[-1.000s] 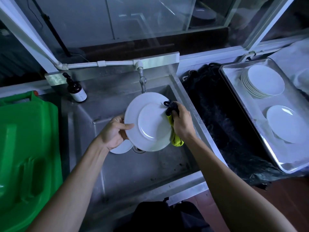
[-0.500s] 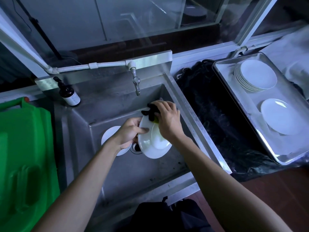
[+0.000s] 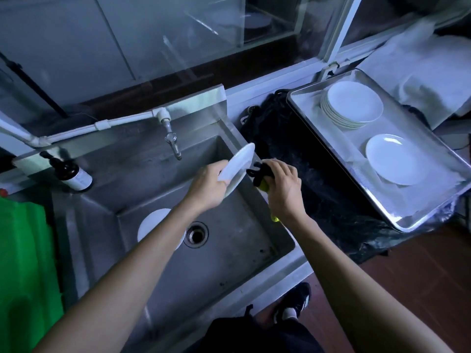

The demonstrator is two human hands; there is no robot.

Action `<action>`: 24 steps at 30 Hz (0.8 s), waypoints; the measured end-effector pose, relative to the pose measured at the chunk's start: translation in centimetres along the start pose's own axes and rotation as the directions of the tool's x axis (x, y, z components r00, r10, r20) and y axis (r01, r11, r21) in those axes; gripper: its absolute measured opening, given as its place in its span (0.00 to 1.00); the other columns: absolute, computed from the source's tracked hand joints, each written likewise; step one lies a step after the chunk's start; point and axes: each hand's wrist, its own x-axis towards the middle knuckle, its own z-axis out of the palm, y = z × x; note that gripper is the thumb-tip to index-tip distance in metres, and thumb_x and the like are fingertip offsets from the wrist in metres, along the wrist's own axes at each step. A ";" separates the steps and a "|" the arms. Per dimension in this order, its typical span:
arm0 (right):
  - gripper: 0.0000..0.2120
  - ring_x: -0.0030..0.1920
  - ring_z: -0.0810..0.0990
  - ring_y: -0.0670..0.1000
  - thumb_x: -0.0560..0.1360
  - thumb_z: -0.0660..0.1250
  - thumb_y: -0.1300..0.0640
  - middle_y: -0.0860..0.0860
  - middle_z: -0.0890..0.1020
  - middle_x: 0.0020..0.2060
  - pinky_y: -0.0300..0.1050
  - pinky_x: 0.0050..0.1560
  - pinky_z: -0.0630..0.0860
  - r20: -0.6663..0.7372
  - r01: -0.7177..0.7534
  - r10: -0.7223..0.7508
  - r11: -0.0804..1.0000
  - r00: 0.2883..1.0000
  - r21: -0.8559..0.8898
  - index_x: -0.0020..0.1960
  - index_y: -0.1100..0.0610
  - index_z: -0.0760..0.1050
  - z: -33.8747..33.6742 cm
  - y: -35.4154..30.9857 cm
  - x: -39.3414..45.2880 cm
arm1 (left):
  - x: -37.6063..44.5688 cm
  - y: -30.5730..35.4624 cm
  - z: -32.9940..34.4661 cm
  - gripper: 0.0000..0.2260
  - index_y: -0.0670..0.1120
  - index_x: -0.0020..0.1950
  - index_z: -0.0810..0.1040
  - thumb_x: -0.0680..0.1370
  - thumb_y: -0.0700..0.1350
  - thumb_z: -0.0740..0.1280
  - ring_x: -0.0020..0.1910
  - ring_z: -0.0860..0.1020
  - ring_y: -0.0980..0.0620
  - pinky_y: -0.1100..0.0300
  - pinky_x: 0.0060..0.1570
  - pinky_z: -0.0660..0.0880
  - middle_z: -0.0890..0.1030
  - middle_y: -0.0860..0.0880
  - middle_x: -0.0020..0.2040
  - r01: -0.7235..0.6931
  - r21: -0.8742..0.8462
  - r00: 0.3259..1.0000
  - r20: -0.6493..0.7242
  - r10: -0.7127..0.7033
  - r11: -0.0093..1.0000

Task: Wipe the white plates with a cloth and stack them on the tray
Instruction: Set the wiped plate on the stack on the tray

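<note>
My left hand grips a white plate by its lower rim, holding it tilted almost edge-on above the right side of the steel sink. My right hand clutches a black and yellow cloth just right of the plate. Another white plate lies on the sink floor, partly hidden by my left forearm. On the metal tray at the right stand a stack of white plates and a single plate.
A tap hangs over the sink's back, with the drain below. A dark soap bottle stands at the back left. A green plastic bin fills the left edge. Black plastic sheet covers the counter between sink and tray.
The plate went from flat and face-up to steeply tilted and moved right and up toward the sink's right wall. My right hand with the cloth came off the plate's face to its right.
</note>
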 end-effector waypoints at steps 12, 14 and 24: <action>0.21 0.61 0.72 0.61 0.76 0.64 0.68 0.53 0.78 0.65 0.57 0.61 0.70 -0.204 -0.217 0.219 0.976 0.954 0.033 0.68 0.55 0.74 -11.7 13.9 1.2 | 6.1 14.1 10.7 0.35 0.54 0.77 0.68 0.73 0.29 0.57 0.52 0.80 0.38 0.49 0.45 0.75 0.82 0.46 0.62 -0.444 0.558 0.895 0.235 0.380 0.701; 0.21 0.60 0.73 0.62 0.75 0.64 0.69 0.54 0.79 0.64 0.55 0.62 0.70 -0.240 -0.230 0.232 0.973 0.943 0.037 0.66 0.57 0.76 -13.6 16.5 1.3 | 7.1 16.2 13.1 0.35 0.52 0.76 0.70 0.72 0.28 0.58 0.51 0.80 0.38 0.47 0.45 0.76 0.82 0.45 0.62 -0.490 0.537 0.869 0.239 0.434 0.687; 0.17 0.61 0.71 0.61 0.79 0.62 0.66 0.52 0.78 0.64 0.56 0.59 0.69 -0.317 -0.382 0.387 0.921 0.866 0.079 0.66 0.54 0.74 -21.0 28.3 0.2 | 11.6 24.2 26.0 0.31 0.45 0.73 0.72 0.72 0.27 0.59 0.63 0.77 0.38 0.42 0.55 0.74 0.80 0.45 0.66 -0.663 0.547 0.747 0.441 0.498 0.510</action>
